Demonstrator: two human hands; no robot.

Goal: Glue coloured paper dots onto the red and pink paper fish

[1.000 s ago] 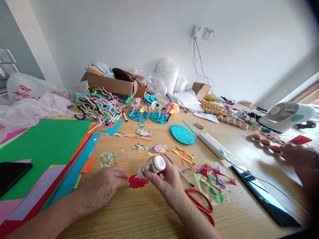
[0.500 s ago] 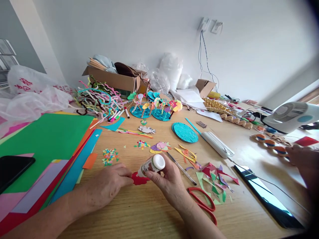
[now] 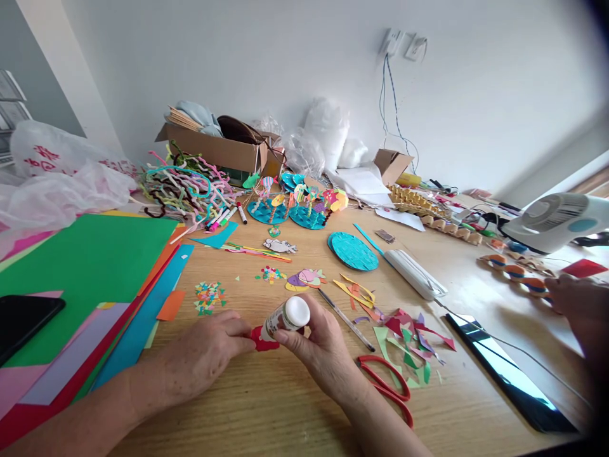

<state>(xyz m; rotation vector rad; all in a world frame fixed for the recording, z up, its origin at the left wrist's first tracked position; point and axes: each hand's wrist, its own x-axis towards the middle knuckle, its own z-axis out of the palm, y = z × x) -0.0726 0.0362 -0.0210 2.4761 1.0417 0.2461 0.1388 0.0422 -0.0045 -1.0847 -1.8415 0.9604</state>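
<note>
My right hand (image 3: 330, 349) is wrapped round a white glue bottle (image 3: 285, 319), tipped with its base up and its narrow end down at a red paper cutout (image 3: 266, 341). The bottle covers part of the cutout, and its tip is hidden. My left hand (image 3: 209, 349) rests on the table with its fingertips together on the cutout's left edge. Beyond the hands lie purple and pink paper fish (image 3: 304, 279). Red-handled scissors (image 3: 387, 387) and a pen (image 3: 346, 319) lie to the right of my right hand.
Coloured paper sheets (image 3: 85, 260) and a black phone (image 3: 28, 324) lie at left. Paper scraps (image 3: 413, 346), a white power strip (image 3: 415, 275) and a dark glossy slab (image 3: 509, 374) are at right. Blue discs (image 3: 353, 251) lie farther back. Another person's hand (image 3: 575, 301) is at far right.
The glue bottle has shifted slightly left and towards me over the red cutout, with my right hand. My left hand keeps its place.
</note>
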